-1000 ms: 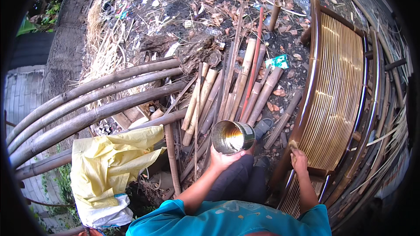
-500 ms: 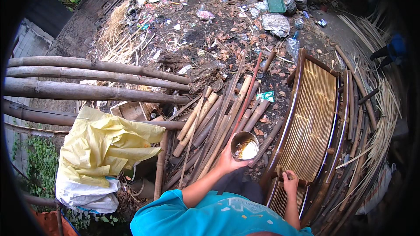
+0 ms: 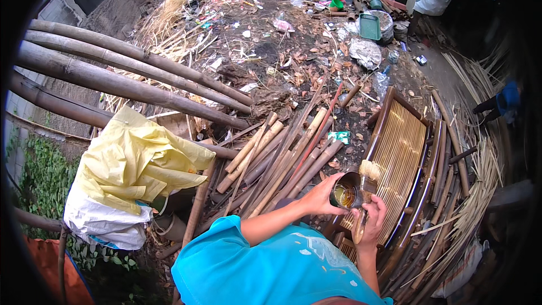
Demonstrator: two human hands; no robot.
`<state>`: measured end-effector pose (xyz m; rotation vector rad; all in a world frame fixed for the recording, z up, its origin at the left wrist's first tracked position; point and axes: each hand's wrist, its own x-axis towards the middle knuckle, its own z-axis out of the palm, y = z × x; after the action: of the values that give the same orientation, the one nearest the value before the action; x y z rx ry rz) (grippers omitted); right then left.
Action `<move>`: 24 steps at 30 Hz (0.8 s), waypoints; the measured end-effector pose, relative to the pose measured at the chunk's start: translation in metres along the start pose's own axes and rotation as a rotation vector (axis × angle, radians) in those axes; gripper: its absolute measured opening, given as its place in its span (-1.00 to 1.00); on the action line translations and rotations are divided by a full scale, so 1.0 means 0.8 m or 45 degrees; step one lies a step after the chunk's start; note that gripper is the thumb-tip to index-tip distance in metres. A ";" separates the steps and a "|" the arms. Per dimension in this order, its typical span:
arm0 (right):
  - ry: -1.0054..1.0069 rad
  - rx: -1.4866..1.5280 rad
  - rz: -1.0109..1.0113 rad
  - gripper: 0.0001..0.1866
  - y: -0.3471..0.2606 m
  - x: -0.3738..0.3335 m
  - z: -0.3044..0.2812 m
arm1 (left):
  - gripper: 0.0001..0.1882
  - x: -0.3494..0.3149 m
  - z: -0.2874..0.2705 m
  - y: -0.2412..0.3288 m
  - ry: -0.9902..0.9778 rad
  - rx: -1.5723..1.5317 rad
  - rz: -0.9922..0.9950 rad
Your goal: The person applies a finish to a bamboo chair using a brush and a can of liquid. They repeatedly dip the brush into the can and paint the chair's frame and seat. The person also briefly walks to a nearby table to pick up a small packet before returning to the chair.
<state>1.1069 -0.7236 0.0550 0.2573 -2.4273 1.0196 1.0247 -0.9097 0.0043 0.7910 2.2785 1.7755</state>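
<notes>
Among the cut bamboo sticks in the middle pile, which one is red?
The thin red stick, running diagonally through the pile toward the tin in the left hand. The other sticks around it are thicker and tan or grey-brown.

Brush handle (image 3: pixel 358 227) inside right fingers (image 3: pixel 377 218)

Outdoor yard, daylight, dirt ground (image 3: pixel 271 62) strewn with dry leaves and scraps. Long thick bamboo poles (image 3: pixel 124 79) lie across left side. Yellow sheet (image 3: pixel 135 164) draped over white sack below them. Cut bamboo sticks (image 3: pixel 282 158) piled at centre. Green tray (image 3: pixel 370 26) and small containers at far edge. Bamboo strips (image 3: pixel 480 181) heaped at right. Green plants (image 3: pixel 39 175) at left edge.
</notes>
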 end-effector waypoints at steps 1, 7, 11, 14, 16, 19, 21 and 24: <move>-0.021 -0.046 0.002 -0.64 -0.004 0.005 0.003 | 0.14 0.010 -0.001 0.000 -0.008 0.007 0.045; -0.141 -0.317 -0.100 -0.54 -0.015 0.079 0.015 | 0.26 0.074 -0.027 -0.014 -0.015 -0.004 0.037; -0.097 -0.450 -0.152 -0.45 -0.017 0.128 0.021 | 0.17 0.120 -0.050 -0.009 0.022 -0.012 0.024; -0.086 -0.447 -0.173 -0.33 -0.001 0.157 0.028 | 0.15 0.154 -0.069 -0.012 0.045 -0.076 0.026; -0.086 -0.474 -0.228 -0.14 0.017 0.172 0.036 | 0.14 0.174 -0.089 -0.007 0.054 -0.170 -0.002; 0.050 -0.338 -0.170 -0.01 0.042 0.184 0.053 | 0.12 0.203 -0.108 -0.023 0.106 -0.093 0.034; 0.018 -0.223 -0.008 0.08 0.069 0.180 0.059 | 0.13 0.217 -0.118 -0.036 0.177 -0.050 0.056; -0.019 -0.152 0.223 -0.05 0.098 0.181 0.067 | 0.14 0.232 -0.146 -0.044 0.208 -0.053 -0.037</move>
<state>0.9351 -0.7041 0.0474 0.0122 -2.5484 0.9435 0.8068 -0.9255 0.0424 0.6237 2.3296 1.9338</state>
